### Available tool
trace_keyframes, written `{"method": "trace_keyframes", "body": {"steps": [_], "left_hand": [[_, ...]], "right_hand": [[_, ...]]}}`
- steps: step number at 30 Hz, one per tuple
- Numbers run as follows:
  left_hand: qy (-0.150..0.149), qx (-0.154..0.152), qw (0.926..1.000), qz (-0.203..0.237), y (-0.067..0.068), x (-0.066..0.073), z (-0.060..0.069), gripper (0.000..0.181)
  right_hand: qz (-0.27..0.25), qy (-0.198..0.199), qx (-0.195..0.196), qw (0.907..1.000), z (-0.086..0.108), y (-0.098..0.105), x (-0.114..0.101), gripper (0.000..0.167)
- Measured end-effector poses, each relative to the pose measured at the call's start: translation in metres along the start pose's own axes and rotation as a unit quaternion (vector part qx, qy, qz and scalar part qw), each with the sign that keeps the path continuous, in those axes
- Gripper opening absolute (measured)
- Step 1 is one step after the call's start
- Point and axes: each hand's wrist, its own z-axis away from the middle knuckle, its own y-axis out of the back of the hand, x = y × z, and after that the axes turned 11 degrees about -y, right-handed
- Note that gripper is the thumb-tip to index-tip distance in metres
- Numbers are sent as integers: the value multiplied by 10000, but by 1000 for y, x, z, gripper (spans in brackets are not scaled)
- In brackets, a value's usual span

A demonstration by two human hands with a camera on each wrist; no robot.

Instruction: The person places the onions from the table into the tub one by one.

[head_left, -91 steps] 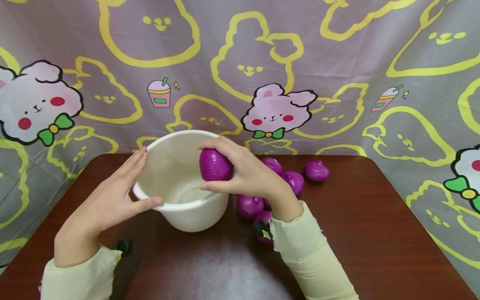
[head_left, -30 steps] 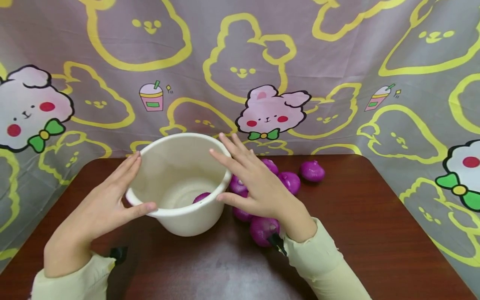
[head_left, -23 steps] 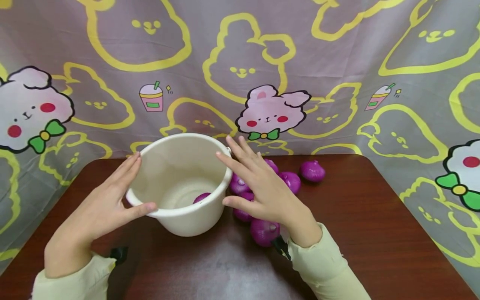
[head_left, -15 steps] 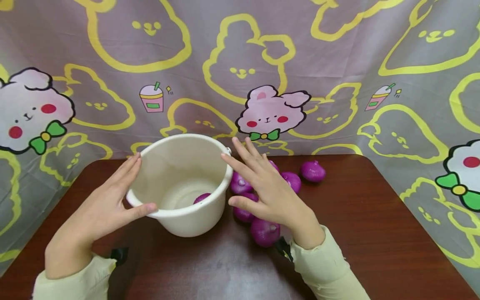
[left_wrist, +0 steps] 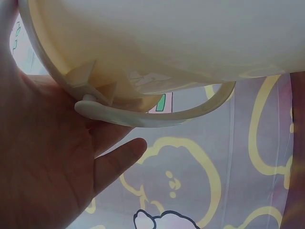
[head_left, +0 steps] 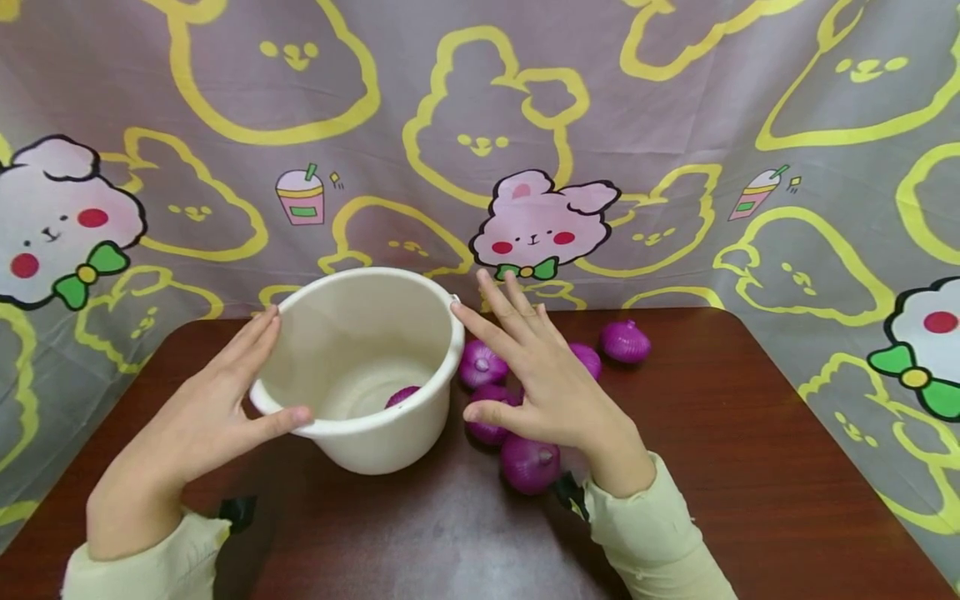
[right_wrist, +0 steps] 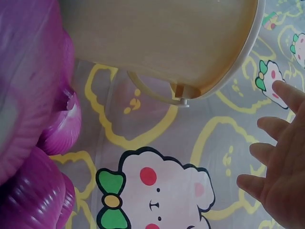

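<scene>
A white bucket (head_left: 382, 446) stands on the table, tilted slightly, with one purple onion (head_left: 402, 396) partly visible inside. My left hand (head_left: 187, 417) rests on its left rim, thumb and fingers spread; in the left wrist view the palm (left_wrist: 47, 148) lies by the rim and the handle's pivot (left_wrist: 88, 102). My right hand (head_left: 558, 383) hovers with spread fingers just right of the bucket, over several purple onions (head_left: 529, 463), holding nothing. In the right wrist view the right hand (right_wrist: 286, 167) is apart from the bucket (right_wrist: 157, 43), and onions (right_wrist: 28, 191) fill the left side.
One more onion (head_left: 626, 342) lies apart at the back right of the brown table (head_left: 750, 467). A patterned cloth (head_left: 675, 100) hangs behind the table. A dark object (head_left: 238, 512) shows beside the left sleeve and another (head_left: 572, 493) beside the right sleeve.
Three seconds ago my right hand held an onion over the bucket; an onion is now inside. The right hand has since moved off the rim to the right. My left hand has stayed at the rim.
</scene>
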Motion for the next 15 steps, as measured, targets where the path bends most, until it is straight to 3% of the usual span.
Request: {"method": "trace_keyframes", "body": {"steps": [15], "left_hand": [[-136,118,9998,5,-2,-4,0,109]], "right_hand": [[236,-254,305,9989,1,11,10,106]]}}
